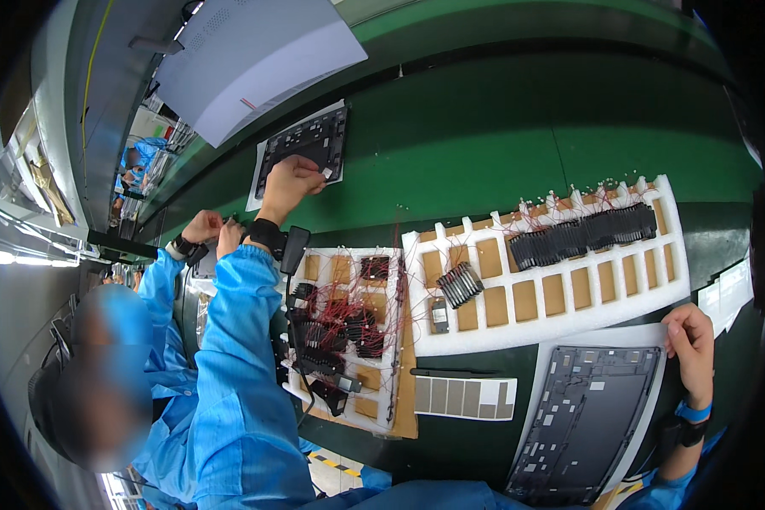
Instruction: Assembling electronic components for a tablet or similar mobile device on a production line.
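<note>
My left hand reaches far over a black tablet housing on a white sheet, its fingertips pinched low above the housing's near right part. A tiny white patch shows at the fingertips; I cannot tell if it is held or lies on the housing. At the right, my right hand pinches the upper right edge of a white sheet. On this sheet lies a second dark grey tablet housing with several small pale labels. Its lower end reaches the picture's lower edge.
A white foam tray holds rows of small black parts with red wires. Left of it, another foam tray carries tangled red-wired parts. Black tweezers lie above a card of grey strips. A co-worker's hands work at the left.
</note>
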Available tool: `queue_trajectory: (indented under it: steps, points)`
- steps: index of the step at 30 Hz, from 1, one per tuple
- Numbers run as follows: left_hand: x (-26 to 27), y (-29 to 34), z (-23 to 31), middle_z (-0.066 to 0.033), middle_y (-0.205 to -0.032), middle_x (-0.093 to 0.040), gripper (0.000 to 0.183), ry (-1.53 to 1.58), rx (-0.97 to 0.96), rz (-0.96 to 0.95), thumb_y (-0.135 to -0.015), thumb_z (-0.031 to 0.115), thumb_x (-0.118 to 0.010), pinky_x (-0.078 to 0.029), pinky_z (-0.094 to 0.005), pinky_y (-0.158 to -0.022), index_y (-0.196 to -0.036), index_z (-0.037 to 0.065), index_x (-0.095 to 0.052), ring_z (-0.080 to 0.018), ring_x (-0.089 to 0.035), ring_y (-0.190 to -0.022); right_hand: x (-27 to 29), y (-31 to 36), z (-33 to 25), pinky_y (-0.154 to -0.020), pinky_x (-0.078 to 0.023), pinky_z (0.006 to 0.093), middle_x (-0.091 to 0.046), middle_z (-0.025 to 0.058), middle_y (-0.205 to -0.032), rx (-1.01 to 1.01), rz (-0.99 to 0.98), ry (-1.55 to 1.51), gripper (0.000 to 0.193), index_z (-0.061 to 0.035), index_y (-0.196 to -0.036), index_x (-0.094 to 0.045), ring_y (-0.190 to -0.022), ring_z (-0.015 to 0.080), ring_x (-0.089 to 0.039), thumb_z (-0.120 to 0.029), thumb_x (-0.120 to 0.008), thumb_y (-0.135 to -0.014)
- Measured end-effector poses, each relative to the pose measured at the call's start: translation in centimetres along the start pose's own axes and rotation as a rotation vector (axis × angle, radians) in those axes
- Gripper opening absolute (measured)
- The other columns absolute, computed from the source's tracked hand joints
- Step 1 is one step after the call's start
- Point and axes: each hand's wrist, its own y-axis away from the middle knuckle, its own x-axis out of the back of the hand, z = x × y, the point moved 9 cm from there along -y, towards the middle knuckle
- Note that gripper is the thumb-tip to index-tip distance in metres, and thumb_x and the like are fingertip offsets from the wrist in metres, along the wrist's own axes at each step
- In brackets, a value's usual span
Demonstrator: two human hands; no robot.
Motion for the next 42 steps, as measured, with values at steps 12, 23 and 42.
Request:
queue_trajectory:
  steps: [12, 23, 42]
  points:
    - [0.5, -2.1, -1.5, -0.0097, -0.091, -0.075, 0.024, 0.141, 0.139, 0.151, -0.088, 0.009, -0.073, -0.060, -0.0259, -0.066, -0.107, -0.006, -0.075, -0.0153, -0.072, -0.077, -0.1, 0.0, 0.0, -0.057, -0.041, 0.0186, -0.059, -0.0031, -0.076, -0.011, -0.006, 0.015, 0.015, -0.0043, -0.097, -0.064, -0.065, 0.0032, -0.053, -0.017, -0.060, -0.103]
    - [0.5, -3.0, -3.7, -0.0010, -0.083, -0.069, 0.024, 0.133, 0.196, 0.197, -0.086, 0.019, -0.080, -0.047, -0.0239, -0.057, -0.098, -0.001, -0.076, -0.0092, -0.059, -0.068, 0.0, 0.0, 0.0, -0.057, -0.041, 0.0187, -0.058, -0.0029, -0.074, -0.015, 0.006, 0.021, 0.015, -0.0046, -0.096, -0.064, -0.064, 0.0034, -0.052, -0.018, -0.061, -0.103]
    - [1.0, -1.3, 0.2, -0.0161, -0.092, -0.078, 0.033, -0.544, -0.092, 0.312, -0.085, 0.031, -0.075, -0.058, -0.0375, -0.078, -0.103, 0.004, -0.080, -0.0289, -0.076, -0.081, -0.1, 0.1, -0.3, -0.057, -0.041, 0.0191, -0.059, -0.0029, -0.075, -0.012, -0.010, 0.020, 0.016, -0.0039, -0.097, -0.064, -0.064, 0.0035, -0.053, -0.018, -0.061, -0.103]
